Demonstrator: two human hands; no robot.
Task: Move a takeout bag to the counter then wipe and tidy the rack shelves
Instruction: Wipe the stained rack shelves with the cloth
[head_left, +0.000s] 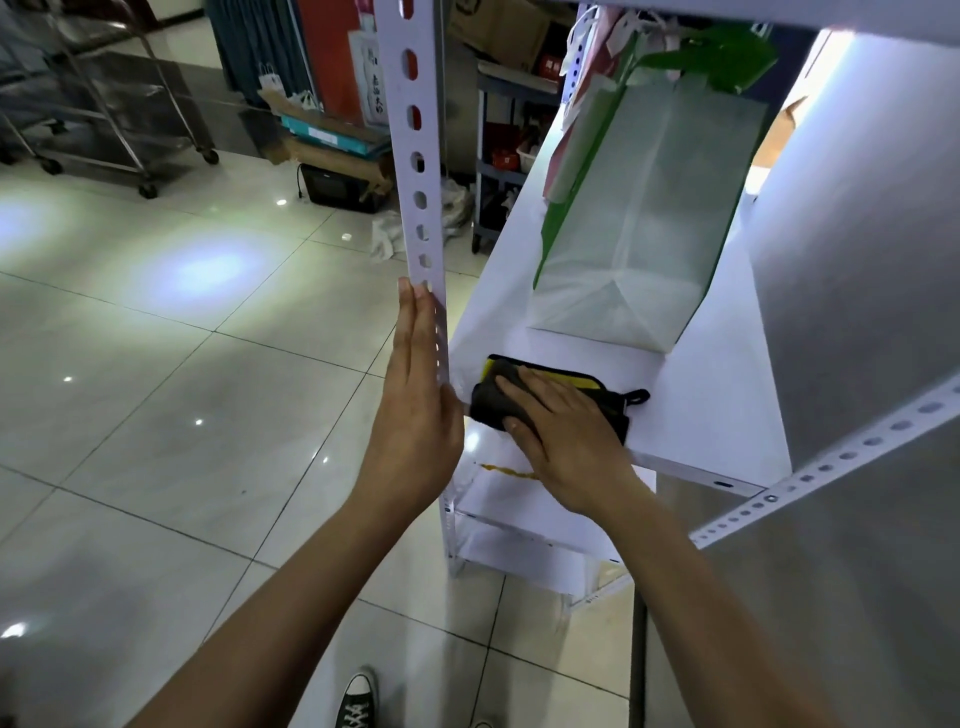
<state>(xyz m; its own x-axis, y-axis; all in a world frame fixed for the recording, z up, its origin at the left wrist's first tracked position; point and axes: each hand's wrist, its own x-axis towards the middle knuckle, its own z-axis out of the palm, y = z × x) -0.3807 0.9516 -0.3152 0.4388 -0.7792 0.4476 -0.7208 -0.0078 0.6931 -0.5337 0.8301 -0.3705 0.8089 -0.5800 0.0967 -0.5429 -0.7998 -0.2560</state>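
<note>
A white metal rack stands before me, its shelf (717, 405) at waist height. My right hand (566, 436) presses flat on a dark grey and yellow cloth (618, 395) at the shelf's near left corner. My left hand (421, 405) rests with straight fingers against the rack's perforated left post (415, 156). A white and green takeout bag (639, 218) lies on its side farther back on the same shelf. More bags (597, 62) crowd behind it. A lower shelf (498, 499) shows a yellow-brown streak (506, 471).
A tiled floor (208, 364) spreads to the left. A steel trolley (104, 104) stands at the far left. Boxes (332, 140) and a dark appliance (337, 189) sit behind the post. A perforated right post (831, 462) slants across at the right. My shoe (358, 699) shows below.
</note>
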